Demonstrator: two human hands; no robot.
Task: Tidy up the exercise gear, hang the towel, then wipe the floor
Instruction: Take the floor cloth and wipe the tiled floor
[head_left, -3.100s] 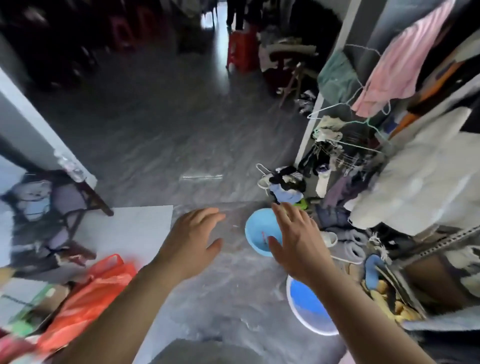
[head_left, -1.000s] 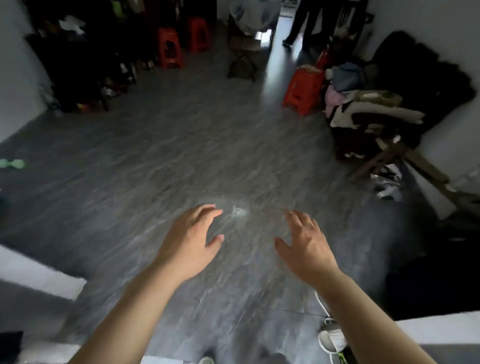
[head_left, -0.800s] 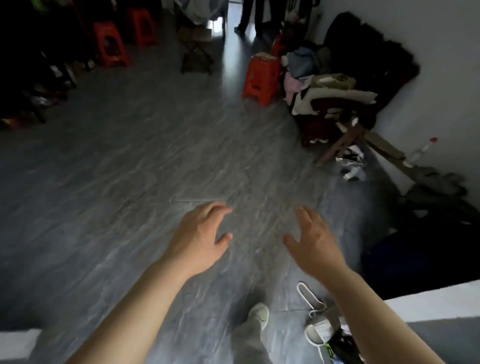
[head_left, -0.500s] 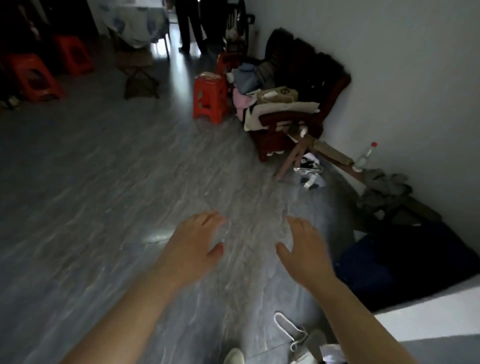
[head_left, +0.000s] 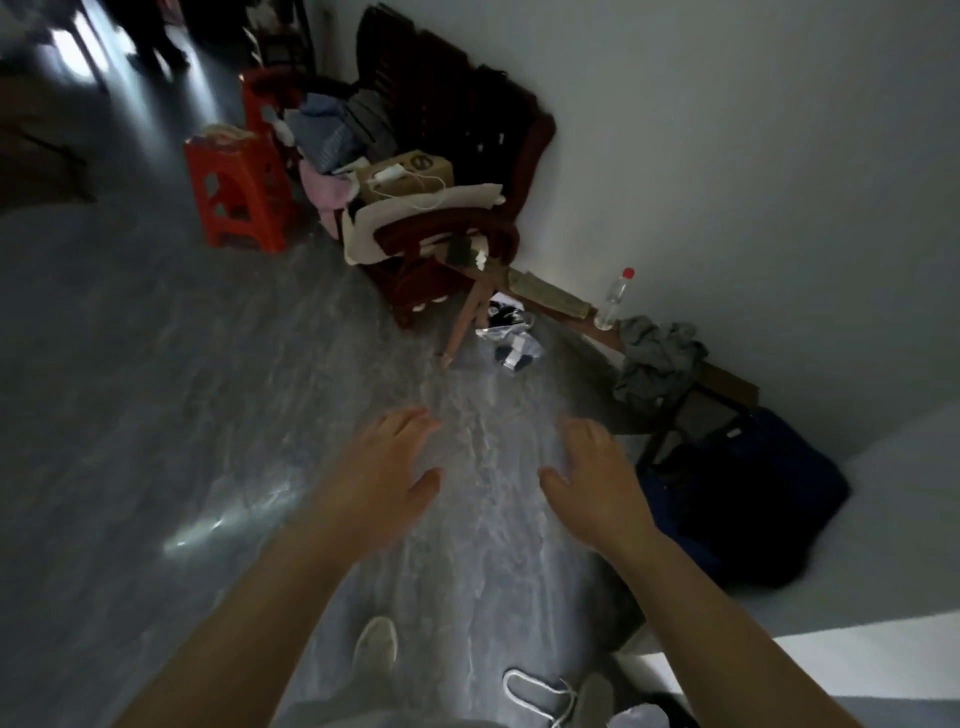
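Note:
My left hand (head_left: 382, 475) and my right hand (head_left: 597, 486) are held out in front of me above the grey floor (head_left: 156, 389), palms down, fingers relaxed and holding nothing. A crumpled grey cloth (head_left: 657, 364) lies on a low wooden board by the white wall at the right, apart from both hands. A dark blue bag (head_left: 748, 499) sits on the floor just right of my right hand.
A dark wooden chair (head_left: 457, 228) piled with clothes and a box stands against the wall. An orange stool (head_left: 239, 192) is left of it. A clear bottle (head_left: 613, 301) with a red cap stands by the wall. White shoes (head_left: 535, 691) lie near my feet.
My view has swung to the right, from the open floor to the wall with the chair, cloth and bag. Both hands stay out in front, holding nothing.

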